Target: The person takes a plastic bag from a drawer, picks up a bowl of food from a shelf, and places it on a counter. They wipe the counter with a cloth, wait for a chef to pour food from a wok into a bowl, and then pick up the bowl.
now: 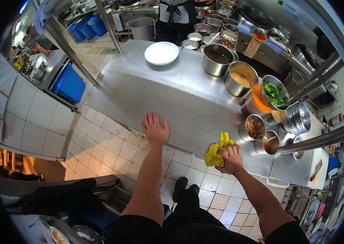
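Observation:
My left hand point(154, 128) lies flat, fingers spread, on the near edge of the steel counter point(160, 89). My right hand point(230, 158) grips a crumpled yellow cloth point(217, 151) pressed against the counter's near edge, just in front of small steel bowls of sauce point(255, 127). The cloth bulges out to the left of and above my fingers.
A white plate point(162, 53) sits at the far side. Steel pots point(218, 59) and a bowl of greens point(275, 94) line the right of the counter. A person in an apron point(174, 12) stands beyond. A blue bin point(69, 84) stands left; tiled floor lies below.

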Demonstrator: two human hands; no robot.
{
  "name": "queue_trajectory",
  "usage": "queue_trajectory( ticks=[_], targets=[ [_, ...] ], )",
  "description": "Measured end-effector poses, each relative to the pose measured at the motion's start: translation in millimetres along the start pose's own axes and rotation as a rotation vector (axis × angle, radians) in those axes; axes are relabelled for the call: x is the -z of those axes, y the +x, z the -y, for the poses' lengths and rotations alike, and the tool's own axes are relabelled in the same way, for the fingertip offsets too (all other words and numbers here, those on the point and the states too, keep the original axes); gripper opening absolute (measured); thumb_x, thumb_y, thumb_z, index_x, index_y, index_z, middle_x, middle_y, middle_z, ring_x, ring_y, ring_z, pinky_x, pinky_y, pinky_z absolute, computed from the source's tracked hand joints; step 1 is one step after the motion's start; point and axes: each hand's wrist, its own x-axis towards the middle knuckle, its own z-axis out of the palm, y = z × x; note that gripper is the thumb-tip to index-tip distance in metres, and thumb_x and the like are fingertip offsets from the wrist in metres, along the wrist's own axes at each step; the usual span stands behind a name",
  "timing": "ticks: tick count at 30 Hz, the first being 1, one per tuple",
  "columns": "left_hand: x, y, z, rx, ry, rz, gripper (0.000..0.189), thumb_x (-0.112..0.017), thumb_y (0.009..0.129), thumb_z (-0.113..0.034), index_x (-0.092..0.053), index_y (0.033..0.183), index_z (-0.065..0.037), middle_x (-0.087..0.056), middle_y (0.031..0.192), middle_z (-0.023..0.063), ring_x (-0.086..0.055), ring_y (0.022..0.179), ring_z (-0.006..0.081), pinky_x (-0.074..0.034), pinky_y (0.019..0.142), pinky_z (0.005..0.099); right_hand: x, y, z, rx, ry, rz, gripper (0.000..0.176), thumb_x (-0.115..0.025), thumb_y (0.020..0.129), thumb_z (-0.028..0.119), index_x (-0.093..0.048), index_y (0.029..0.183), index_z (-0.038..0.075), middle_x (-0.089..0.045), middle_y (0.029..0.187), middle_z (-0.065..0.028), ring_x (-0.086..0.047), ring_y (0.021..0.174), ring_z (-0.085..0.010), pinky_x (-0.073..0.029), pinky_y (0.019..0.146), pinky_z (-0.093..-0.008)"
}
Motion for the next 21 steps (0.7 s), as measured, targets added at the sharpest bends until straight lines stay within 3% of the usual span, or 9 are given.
queue_trajectory(
  ticks=[5,13,21],
  targets=[
    [1.4,-0.3,-0.8,-0.02,-0.027,-0.023,0.057,-0.045,0.095,-0.05,-0.052,0.134,-0.008,-0.04,0.15,0.0135,-0.027,0.143,0.0328,-0.011,0.119,0.0538,1.2,-0.5,0.2,0.004,0.004,-0.005,0.062,-0.081,0.057,0.045,-0.061,0.108,0.016,-0.054,0.115,-0.0116,-0.051,0.109,-0.0316,-0.035,0.1,-0.0548],
    [3.6,0.3,-4.2,0.01,0.014,0.022,0.057,-0.054,0.09,-0.043,-0.049,0.135,-0.009,-0.038,0.151,0.0123,-0.026,0.143,0.0321,-0.011,0.119,0.0539,-0.3,0.6,-0.7,0.019,0.01,-0.034,0.062,-0.081,0.057,0.045,-0.061,0.108,0.015,-0.054,0.114,-0.0114,-0.051,0.108,-0.0317,-0.036,0.099,-0.0546],
    [-0.5,1.0,-1.5,0.003,0.015,0.01,0.056,-0.054,0.09,-0.043,-0.05,0.134,-0.009,-0.038,0.151,0.0124,-0.026,0.143,0.032,-0.011,0.119,0.0537,2.3,1.1,0.7,0.014,0.023,-0.02,0.061,-0.08,0.057,0.044,-0.062,0.107,0.015,-0.054,0.113,-0.0117,-0.051,0.108,-0.0317,-0.035,0.099,-0.0545]
  ],
)
